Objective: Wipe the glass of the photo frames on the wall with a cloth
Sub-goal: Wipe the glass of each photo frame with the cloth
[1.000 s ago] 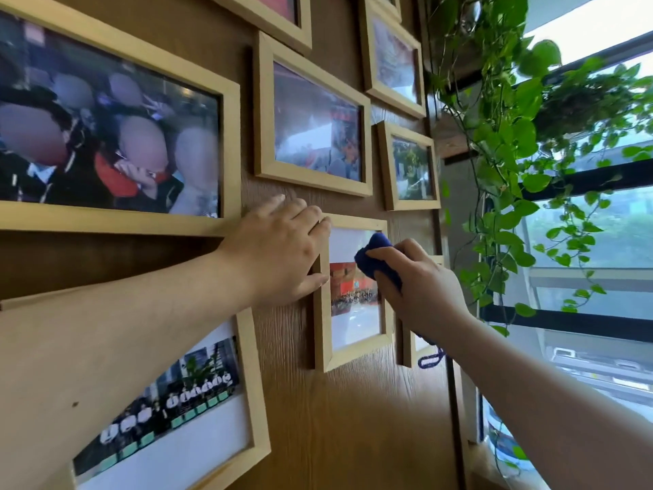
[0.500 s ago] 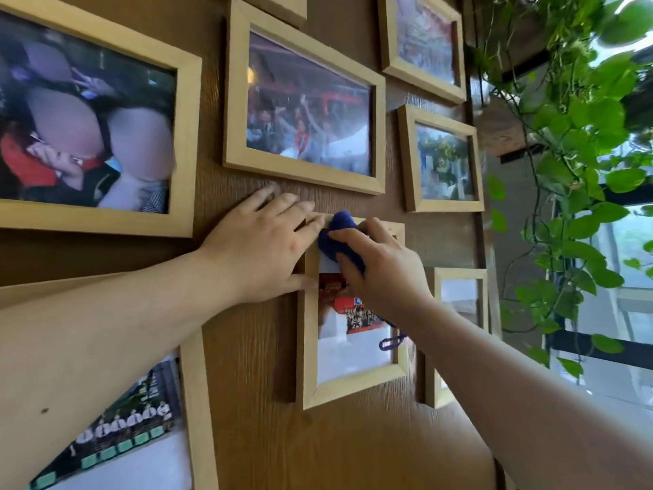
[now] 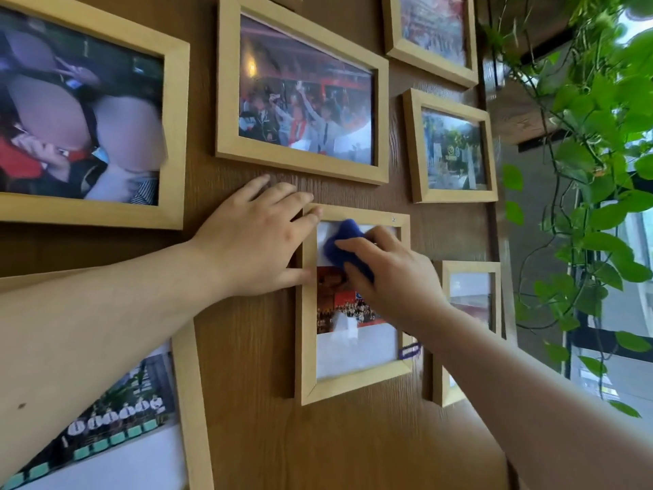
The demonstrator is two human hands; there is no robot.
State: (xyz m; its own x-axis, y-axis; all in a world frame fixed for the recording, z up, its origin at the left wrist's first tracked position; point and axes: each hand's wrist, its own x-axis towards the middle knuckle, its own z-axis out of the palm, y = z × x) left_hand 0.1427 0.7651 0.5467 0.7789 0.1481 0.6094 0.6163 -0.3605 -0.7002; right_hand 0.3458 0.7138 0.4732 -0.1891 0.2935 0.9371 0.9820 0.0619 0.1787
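Note:
A small upright photo frame [image 3: 308,348] of pale wood hangs in the middle of the wooden wall. My right hand [image 3: 392,277] presses a blue cloth [image 3: 344,240] against the upper part of its glass. A blue loop of the cloth [image 3: 409,349] hangs below my wrist. My left hand [image 3: 252,238] lies flat on the wall, fingers and thumb touching the frame's upper left edge and corner, holding nothing.
Several more pale wood frames hang around: a large one [image 3: 173,136] at left, a wide one [image 3: 300,164] above, one [image 3: 452,196] at upper right, one [image 3: 470,267] partly behind my right arm. A trailing green plant [image 3: 593,164] hangs before the window at right.
The view has swung left and nearer to the wall. My right hand has slid the cloth from the frame's right side toward its upper left corner. The left hand stays in place.

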